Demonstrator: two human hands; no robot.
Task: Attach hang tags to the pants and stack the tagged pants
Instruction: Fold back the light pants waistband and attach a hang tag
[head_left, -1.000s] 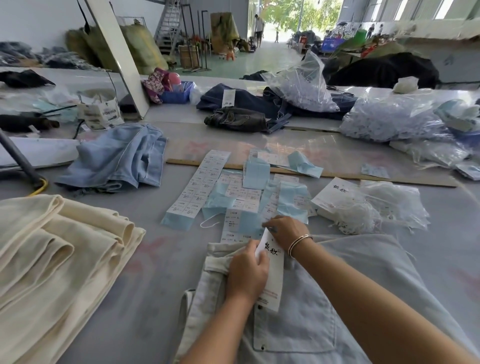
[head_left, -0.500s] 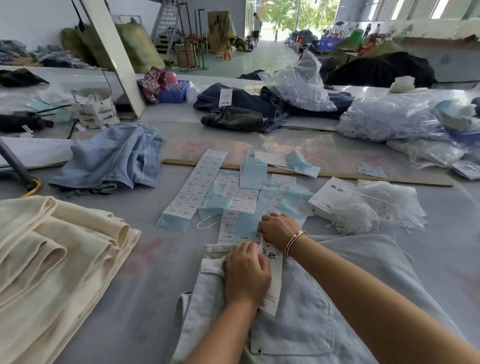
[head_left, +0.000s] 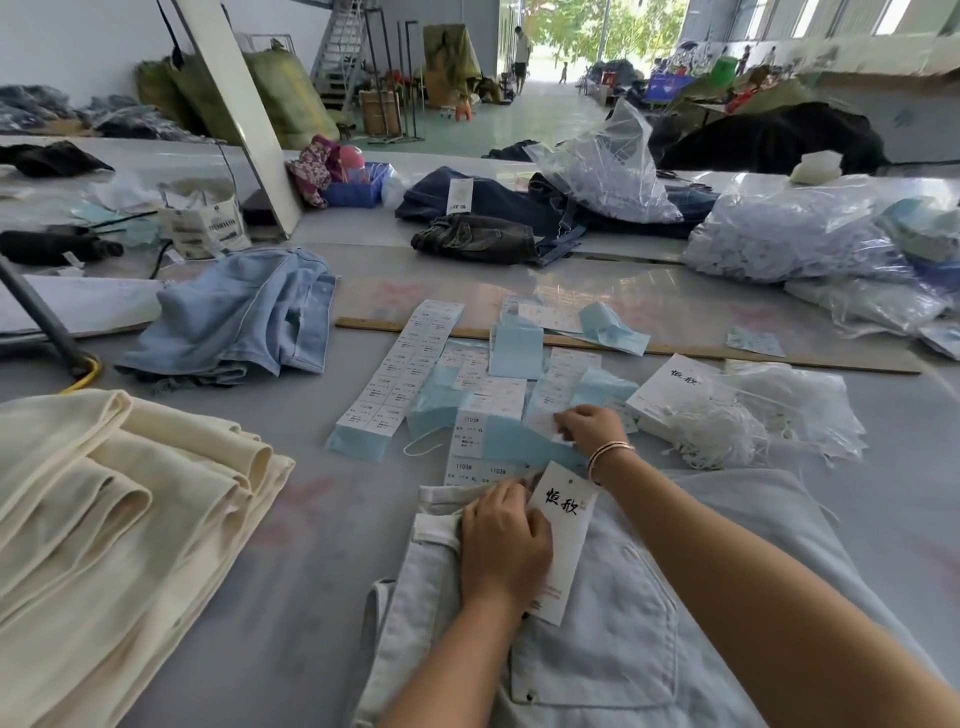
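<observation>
Nearest you: pale denim pants (head_left: 623, 649) flat on the grey tabletop (head_left: 291, 623), waistband (head_left: 441, 499) at the far end, back pocket up.

Your left hand (head_left: 504, 540) rests on the waistband corner, fingers curled down onto the cloth and over the near-left edge of the hang tag (head_left: 563, 535). Whether it pinches the tag or only pins it, the frame does not show. The tag is a long white card with black characters. Its long axis runs near to far, tilted slightly right at the top, its top end at the waistband and its bottom end towards the pocket.

Your right forearm crosses over the pants from the lower right. Your right hand (head_left: 592, 428) is past the waistband, just beyond the tag's top end, fingers bent onto the sticker sheets (head_left: 485, 415), white labels on blue backing. It looks like a pinch at a label edge, but the fingertips are hidden, so that is a guess.

The key relation: the label sits beyond the tag, so your right hand must draw back towards you to meet it, while the left, nearer the tag, keeps it steady.

Right of the hand: a box of tags (head_left: 670, 395) and a tangle of white strings (head_left: 727, 421).

Left, well apart: folded cream pants (head_left: 119, 493), probably the stack.
</observation>
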